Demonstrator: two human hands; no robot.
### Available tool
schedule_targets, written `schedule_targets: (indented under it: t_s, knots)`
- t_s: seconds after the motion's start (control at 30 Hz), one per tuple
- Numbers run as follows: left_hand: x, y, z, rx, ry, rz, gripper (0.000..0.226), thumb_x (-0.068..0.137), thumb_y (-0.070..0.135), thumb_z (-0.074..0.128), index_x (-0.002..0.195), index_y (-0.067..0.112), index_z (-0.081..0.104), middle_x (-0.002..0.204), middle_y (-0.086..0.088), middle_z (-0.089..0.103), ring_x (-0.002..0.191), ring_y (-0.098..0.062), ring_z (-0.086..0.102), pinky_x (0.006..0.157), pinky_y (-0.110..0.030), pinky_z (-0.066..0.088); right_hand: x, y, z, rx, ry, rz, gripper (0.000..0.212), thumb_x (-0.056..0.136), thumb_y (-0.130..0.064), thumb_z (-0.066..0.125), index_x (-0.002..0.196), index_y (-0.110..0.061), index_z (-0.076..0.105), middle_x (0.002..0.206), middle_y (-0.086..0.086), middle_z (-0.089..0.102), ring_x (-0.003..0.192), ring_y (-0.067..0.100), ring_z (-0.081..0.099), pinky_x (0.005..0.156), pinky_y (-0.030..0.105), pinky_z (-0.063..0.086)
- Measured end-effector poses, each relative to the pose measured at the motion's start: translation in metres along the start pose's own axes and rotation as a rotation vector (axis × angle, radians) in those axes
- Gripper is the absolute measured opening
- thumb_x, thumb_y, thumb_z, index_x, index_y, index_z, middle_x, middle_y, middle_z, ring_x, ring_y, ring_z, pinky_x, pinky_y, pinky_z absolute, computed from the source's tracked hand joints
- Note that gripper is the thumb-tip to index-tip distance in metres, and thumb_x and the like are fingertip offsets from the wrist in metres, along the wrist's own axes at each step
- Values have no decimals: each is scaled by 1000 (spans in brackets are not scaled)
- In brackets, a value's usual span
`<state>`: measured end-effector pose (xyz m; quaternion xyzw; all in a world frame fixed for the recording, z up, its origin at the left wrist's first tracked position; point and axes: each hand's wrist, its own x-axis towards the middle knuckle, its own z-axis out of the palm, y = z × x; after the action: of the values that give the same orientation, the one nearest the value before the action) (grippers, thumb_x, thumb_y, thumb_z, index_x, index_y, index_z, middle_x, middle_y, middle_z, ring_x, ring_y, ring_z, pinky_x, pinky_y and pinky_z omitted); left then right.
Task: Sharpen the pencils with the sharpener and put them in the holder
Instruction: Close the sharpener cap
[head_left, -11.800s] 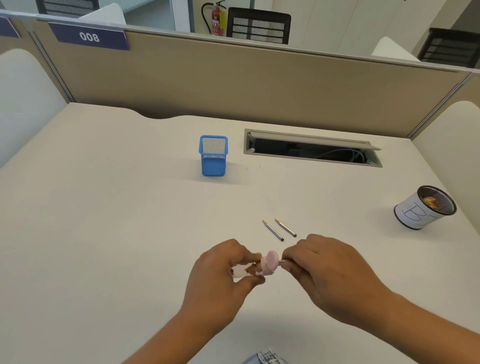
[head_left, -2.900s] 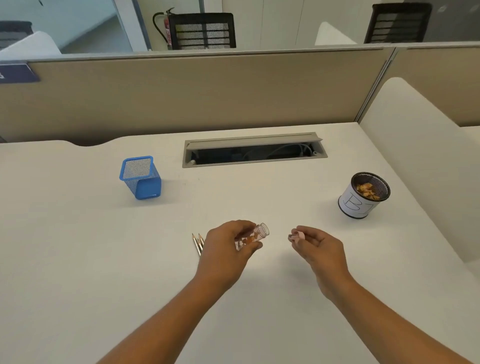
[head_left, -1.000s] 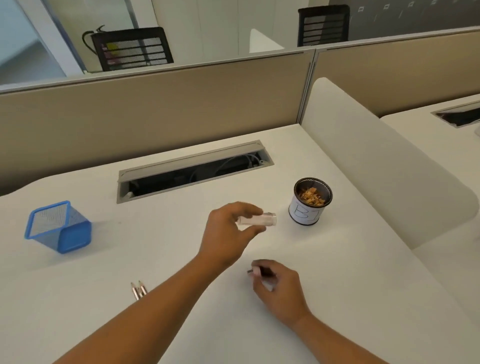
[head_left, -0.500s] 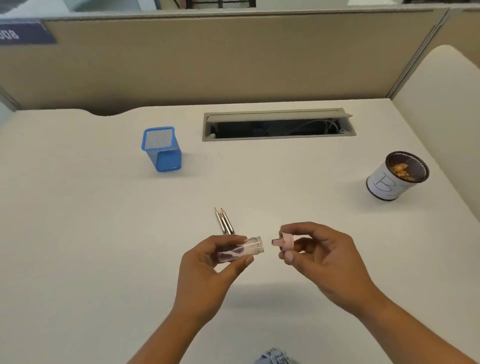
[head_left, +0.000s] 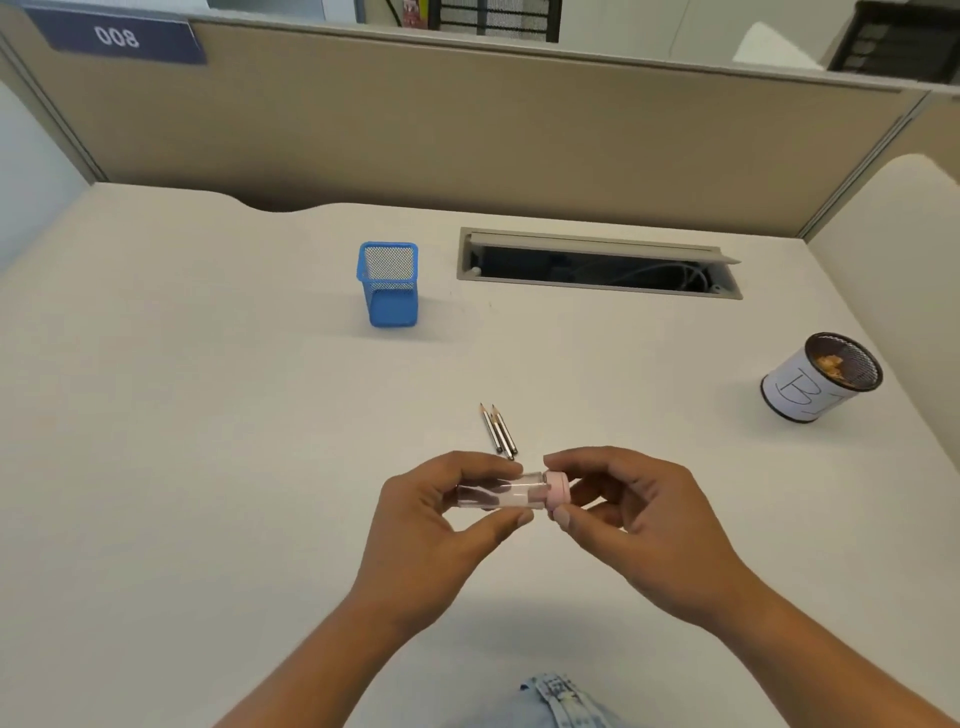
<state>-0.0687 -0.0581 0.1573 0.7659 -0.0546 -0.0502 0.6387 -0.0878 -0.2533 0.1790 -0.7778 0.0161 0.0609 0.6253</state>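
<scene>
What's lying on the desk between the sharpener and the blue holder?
Two pencils, side by side, just beyond the sharpener; the rest up to the holder is bare desk. Head view.

Two pencils (head_left: 503, 432), one sharpener (head_left: 527, 489), two cups (head_left: 392, 309) (head_left: 795, 395)

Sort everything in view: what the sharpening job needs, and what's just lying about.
Job: sharpener tube in left hand, pink cap in right hand, two pencils, blue holder, shavings cup.
Lying about: cable hatch, 008 sign.
</scene>
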Motion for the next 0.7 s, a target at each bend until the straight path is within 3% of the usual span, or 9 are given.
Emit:
schedule_targets:
  t_s: [0.33,0.53,0.7]
  knots:
    - [-4,3,-34,110,-94,73,30,71,16,85,97,28,75,92,15,75,90,-9,71,83,-26,56,-4,-9,22,-23,-32,-104,34,75,7,78,100,-17,76,100,0,74,86,22,74,69,20,56]
    - [-4,5,-42,164,-106,180,26,70,20,87,92,28,76,86,14,73,85,-12,70,76,-24,56,-5,-9,28,-5,-26,-106,30,76,1,80,101,-17,78,96,0,75,85,23,74,71,22,56]
    - [-4,1,-46,112,-124,170,26,67,21,87,90,26,77,86,12,75,83,-14,70,74,-22,55,-6,-9,29,-72,-41,-195,28,74,0,81,98,-15,79,94,-2,74,85,21,73,74,23,57]
